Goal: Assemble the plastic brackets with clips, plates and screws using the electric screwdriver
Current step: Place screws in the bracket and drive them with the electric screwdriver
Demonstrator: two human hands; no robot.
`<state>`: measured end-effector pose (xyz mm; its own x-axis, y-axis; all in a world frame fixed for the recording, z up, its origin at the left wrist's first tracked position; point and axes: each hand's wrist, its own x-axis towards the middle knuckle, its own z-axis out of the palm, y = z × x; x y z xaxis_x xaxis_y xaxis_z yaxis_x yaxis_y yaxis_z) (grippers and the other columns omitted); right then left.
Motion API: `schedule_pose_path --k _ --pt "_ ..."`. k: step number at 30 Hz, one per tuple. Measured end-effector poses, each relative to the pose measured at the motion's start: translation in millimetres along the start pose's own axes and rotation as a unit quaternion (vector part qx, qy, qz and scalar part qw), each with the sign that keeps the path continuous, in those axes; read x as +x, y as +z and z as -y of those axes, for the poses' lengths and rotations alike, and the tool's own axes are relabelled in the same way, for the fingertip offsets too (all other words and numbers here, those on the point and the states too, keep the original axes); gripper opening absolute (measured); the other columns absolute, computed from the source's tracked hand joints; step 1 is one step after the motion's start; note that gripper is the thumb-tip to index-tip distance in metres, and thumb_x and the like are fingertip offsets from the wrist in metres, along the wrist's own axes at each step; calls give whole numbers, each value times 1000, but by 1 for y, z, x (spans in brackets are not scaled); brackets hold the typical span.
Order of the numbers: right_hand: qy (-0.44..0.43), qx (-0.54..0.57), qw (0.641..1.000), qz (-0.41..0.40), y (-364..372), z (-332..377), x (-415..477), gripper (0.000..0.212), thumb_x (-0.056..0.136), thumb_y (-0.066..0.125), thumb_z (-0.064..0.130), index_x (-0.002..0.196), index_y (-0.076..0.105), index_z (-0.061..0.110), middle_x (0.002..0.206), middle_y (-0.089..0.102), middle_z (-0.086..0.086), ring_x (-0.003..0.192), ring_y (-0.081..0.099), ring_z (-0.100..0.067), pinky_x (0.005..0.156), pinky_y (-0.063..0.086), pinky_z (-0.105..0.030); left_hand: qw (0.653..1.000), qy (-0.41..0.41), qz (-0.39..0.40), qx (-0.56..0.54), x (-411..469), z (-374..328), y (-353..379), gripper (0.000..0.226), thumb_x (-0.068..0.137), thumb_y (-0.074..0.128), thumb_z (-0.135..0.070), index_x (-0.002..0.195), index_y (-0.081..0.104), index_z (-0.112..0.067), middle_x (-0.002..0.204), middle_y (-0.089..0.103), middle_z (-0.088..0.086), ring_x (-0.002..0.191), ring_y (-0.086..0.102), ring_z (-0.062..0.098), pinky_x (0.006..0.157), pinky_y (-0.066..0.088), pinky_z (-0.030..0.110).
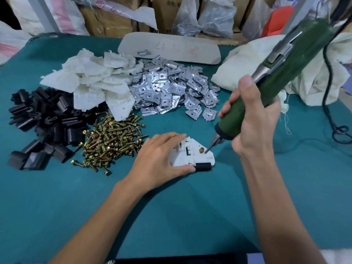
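Observation:
A white plastic bracket (192, 156) lies flat on the teal table, with a black clip (203, 166) at its near edge and a brass screw (201, 149) standing in its right corner. My left hand (160, 162) presses on the bracket's left side, thumb along the near edge. My right hand (253, 122) grips the green electric screwdriver (270, 80), which is tilted; its bit tip (208, 149) touches the screw head from the right.
Piles sit behind my left hand: black clips (42, 128), brass screws (112, 141), white brackets (95, 84), metal plates (171, 88). A beige board (190, 50) and a white cloth sack (285, 67) lie farther back. The screwdriver's black cable (331, 119) trails at right.

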<state>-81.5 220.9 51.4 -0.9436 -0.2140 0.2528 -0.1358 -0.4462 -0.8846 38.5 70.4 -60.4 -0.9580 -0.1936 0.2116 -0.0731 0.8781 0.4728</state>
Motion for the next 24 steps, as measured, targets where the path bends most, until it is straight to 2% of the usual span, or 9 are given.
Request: schedule_pose_path --k 2,5,9,14,17,22,24 --pt "-22 -11 1000 -2 7 -2 5 45 77 81 32 96 55 2 63 55 -3 46 51 -22 49 46 -31 1000 0 -3 -4 0 0 -1 93 71 55 -85 144 52 -29 140 57 -9 121 51 17 104 37 36" --pt "-37 -33 999 -2 12 -6 7 44 76 83 32 95 55 3 66 57 -4 45 52 -22 49 47 -31 1000 -1 2 -3 0 -1 -1 93 71 54 -85 145 51 -29 140 56 -8 121 51 17 104 37 36" --pt "-53 -75 996 6 13 -14 3 36 78 84 31 91 56 14 68 58 -4 45 54 -21 49 49 -31 1000 1 5 -2 1 0 0 93 71 56 -84 146 50 -30 140 56 -9 121 50 16 103 34 33" --pt "-68 -89 994 18 20 -16 -4 36 73 90 45 87 61 30 72 60 -7 50 57 -24 52 51 -32 1000 1 -3 -4 1 1 1 92 71 55 -84 144 52 -30 139 57 -8 118 52 18 101 38 37" --pt "-63 -109 992 31 23 -15 -1 35 71 90 47 86 62 33 73 60 -8 52 59 -24 54 53 -33 1000 3 -4 -7 1 1 2 91 71 55 -84 144 52 -30 139 57 -9 117 52 18 100 37 35" --pt "-36 -98 994 11 15 -15 13 39 76 87 34 94 57 18 72 61 -2 48 55 -20 54 51 -34 1000 9 -5 -11 0 2 2 91 71 60 -82 144 52 -29 140 55 -10 118 51 15 100 35 32" --pt "-29 -82 996 8 13 -17 12 39 77 85 33 96 56 15 76 61 -6 51 58 -21 56 52 -35 1000 9 -3 -7 1 2 2 92 71 58 -84 145 51 -29 141 55 -10 118 50 15 100 34 30"
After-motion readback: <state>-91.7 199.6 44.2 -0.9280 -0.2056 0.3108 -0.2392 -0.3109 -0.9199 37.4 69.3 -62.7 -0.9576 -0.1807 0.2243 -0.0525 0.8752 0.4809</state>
